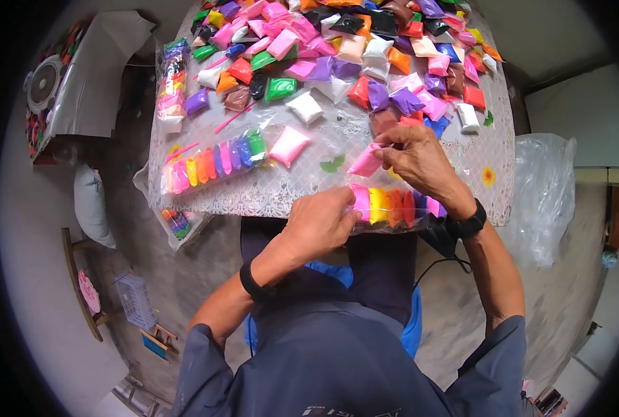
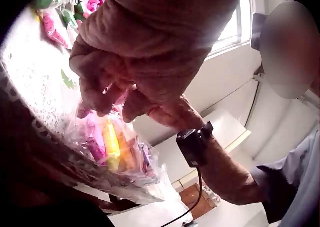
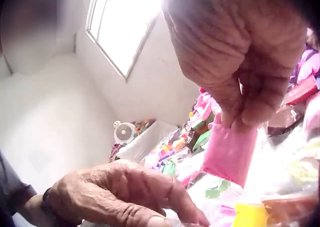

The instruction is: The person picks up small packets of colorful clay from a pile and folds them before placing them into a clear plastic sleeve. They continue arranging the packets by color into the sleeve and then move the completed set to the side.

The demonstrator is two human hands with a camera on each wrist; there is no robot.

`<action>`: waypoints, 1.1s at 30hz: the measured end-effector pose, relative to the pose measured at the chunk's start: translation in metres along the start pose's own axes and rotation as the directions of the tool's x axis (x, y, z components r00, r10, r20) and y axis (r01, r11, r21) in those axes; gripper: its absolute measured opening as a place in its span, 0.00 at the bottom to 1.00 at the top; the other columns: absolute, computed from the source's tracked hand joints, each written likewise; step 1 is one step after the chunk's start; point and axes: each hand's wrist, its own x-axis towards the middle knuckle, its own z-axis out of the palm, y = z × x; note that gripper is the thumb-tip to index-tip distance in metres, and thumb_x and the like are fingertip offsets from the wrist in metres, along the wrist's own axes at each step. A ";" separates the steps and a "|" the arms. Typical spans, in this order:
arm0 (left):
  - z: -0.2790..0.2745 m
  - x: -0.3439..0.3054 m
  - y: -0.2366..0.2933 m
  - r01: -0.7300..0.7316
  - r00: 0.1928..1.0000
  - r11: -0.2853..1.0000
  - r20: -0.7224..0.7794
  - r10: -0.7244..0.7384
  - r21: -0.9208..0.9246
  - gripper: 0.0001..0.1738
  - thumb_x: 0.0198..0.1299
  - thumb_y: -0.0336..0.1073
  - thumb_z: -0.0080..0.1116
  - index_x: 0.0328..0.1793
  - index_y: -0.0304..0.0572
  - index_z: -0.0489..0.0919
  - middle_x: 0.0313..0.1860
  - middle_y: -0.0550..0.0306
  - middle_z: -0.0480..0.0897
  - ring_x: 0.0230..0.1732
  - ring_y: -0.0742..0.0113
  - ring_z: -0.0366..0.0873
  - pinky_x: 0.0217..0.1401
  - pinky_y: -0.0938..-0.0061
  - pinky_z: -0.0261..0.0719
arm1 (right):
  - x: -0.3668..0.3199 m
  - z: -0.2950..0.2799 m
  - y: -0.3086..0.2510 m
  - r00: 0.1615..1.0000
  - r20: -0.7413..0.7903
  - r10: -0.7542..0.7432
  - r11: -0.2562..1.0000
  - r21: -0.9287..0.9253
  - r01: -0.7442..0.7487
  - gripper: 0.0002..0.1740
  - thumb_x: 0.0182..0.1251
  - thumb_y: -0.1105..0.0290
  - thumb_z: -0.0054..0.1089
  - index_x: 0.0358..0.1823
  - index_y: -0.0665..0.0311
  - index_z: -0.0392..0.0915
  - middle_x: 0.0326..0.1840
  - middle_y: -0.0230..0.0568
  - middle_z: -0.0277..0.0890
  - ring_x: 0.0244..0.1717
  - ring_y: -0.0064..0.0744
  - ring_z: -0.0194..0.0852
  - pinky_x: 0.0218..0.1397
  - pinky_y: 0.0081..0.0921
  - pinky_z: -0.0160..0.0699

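A pink packet hangs by its top edge from my right hand, pinched between thumb and fingers. Below it, near the table's front edge, lies a clear bag with a row of colored packets, a yellow one among them. My left hand grips the left end of this bag, beside a pink packet inside. The held packet is above the bag, apart from it.
A filled clear bag lies at the table's left, a white-pink packet beside it. Another filled bag stands further back. Many loose packets are heaped across the far half. A clear plastic sheet hangs at the right.
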 end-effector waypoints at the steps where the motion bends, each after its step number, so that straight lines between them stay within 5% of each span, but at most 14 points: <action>1: -0.001 0.001 -0.001 0.033 0.999 0.999 0.016 -0.033 -0.014 0.17 0.63 0.44 0.64 0.50 0.39 0.81 0.36 0.42 0.84 0.41 0.42 0.84 0.42 0.51 0.79 | 0.003 0.003 0.002 1.000 0.027 -0.010 0.999 0.041 0.009 0.07 0.68 0.76 0.66 0.40 0.75 0.85 0.26 0.36 0.82 0.26 0.21 0.79 0.30 0.22 0.77; 5: -0.006 0.001 0.005 0.141 0.988 0.983 0.079 -0.132 -0.117 0.17 0.62 0.45 0.66 0.45 0.39 0.84 0.31 0.43 0.83 0.27 0.48 0.82 0.35 0.58 0.77 | 0.013 0.004 -0.008 0.983 0.165 0.083 0.991 0.085 -0.098 0.08 0.68 0.75 0.65 0.40 0.75 0.86 0.27 0.37 0.82 0.27 0.22 0.78 0.33 0.22 0.77; 8: -0.008 0.001 0.006 0.202 0.973 0.958 0.153 -0.173 -0.204 0.17 0.63 0.43 0.64 0.49 0.37 0.82 0.35 0.43 0.86 0.40 0.42 0.85 0.44 0.53 0.80 | 0.020 0.012 0.002 0.959 0.254 0.125 0.968 0.180 -0.174 0.08 0.68 0.74 0.65 0.40 0.75 0.86 0.26 0.37 0.83 0.28 0.21 0.79 0.34 0.22 0.77; 11: 0.004 -0.002 -0.008 0.208 0.976 0.872 0.149 -0.158 -0.444 0.17 0.62 0.41 0.65 0.52 0.38 0.83 0.30 0.45 0.85 0.33 0.50 0.86 0.39 0.59 0.80 | 0.026 0.021 0.009 0.939 0.316 0.139 0.965 0.168 -0.199 0.08 0.67 0.75 0.64 0.40 0.75 0.86 0.26 0.37 0.83 0.28 0.20 0.79 0.34 0.22 0.76; 14: 0.004 -0.004 -0.011 0.249 0.964 0.837 0.210 -0.164 -0.488 0.17 0.62 0.39 0.66 0.52 0.38 0.84 0.27 0.47 0.84 0.28 0.57 0.85 0.36 0.62 0.79 | 0.029 0.022 0.007 0.928 0.359 0.096 0.984 0.107 -0.143 0.08 0.66 0.76 0.62 0.39 0.75 0.86 0.26 0.38 0.83 0.28 0.22 0.79 0.35 0.23 0.77; 21: -0.003 -0.010 0.007 0.251 0.962 0.873 0.203 -0.180 -0.418 0.17 0.62 0.38 0.66 0.54 0.37 0.83 0.31 0.45 0.86 0.33 0.52 0.86 0.42 0.61 0.81 | 0.034 0.026 0.022 0.907 0.420 0.036 0.999 0.019 -0.049 0.11 0.63 0.74 0.58 0.39 0.74 0.85 0.27 0.44 0.84 0.30 0.29 0.81 0.39 0.29 0.79; 23: 0.008 -0.014 0.002 0.086 0.996 0.877 0.040 -0.076 -0.473 0.19 0.63 0.35 0.66 0.60 0.41 0.83 0.21 0.61 0.79 0.21 0.79 0.71 0.26 0.74 0.71 | 0.034 0.027 0.024 0.905 0.422 -0.052 0.998 -0.009 0.062 0.11 0.61 0.74 0.57 0.39 0.73 0.86 0.29 0.50 0.85 0.31 0.37 0.84 0.41 0.33 0.81; 24: 0.006 -0.015 0.005 0.086 0.996 0.877 0.041 -0.075 -0.473 0.19 0.63 0.35 0.66 0.60 0.41 0.83 0.21 0.61 0.79 0.21 0.79 0.71 0.26 0.74 0.71 | 0.034 0.027 0.024 0.906 0.421 -0.051 0.998 -0.009 0.061 0.11 0.61 0.74 0.57 0.39 0.73 0.86 0.29 0.50 0.85 0.31 0.37 0.84 0.41 0.33 0.81; 27: -0.002 -0.016 0.015 0.060 0.998 0.926 0.035 -0.051 -0.372 0.18 0.63 0.34 0.66 0.59 0.39 0.83 0.28 0.58 0.84 0.21 0.78 0.72 0.27 0.73 0.73 | 0.030 0.027 0.022 0.901 0.432 -0.039 0.998 -0.028 0.056 0.13 0.58 0.73 0.57 0.39 0.72 0.86 0.31 0.54 0.85 0.33 0.43 0.85 0.43 0.36 0.82; 29: -0.002 -0.014 0.014 0.110 0.992 0.903 0.096 -0.077 -0.414 0.17 0.64 0.32 0.65 0.58 0.38 0.83 0.43 0.54 0.89 0.21 0.77 0.73 0.27 0.74 0.74 | 0.030 0.024 0.014 0.861 0.505 0.063 0.996 -0.093 -0.018 0.15 0.56 0.74 0.56 0.40 0.71 0.87 0.31 0.55 0.85 0.34 0.43 0.86 0.42 0.37 0.82; 33: 0.006 -0.015 0.006 0.126 0.991 0.831 0.098 -0.087 -0.541 0.16 0.65 0.30 0.64 0.58 0.37 0.84 0.57 0.54 0.88 0.23 0.80 0.73 0.28 0.78 0.74 | 0.029 0.022 0.017 0.833 0.548 0.075 0.996 -0.080 -0.037 0.16 0.55 0.74 0.55 0.40 0.70 0.88 0.30 0.54 0.86 0.32 0.42 0.85 0.40 0.37 0.82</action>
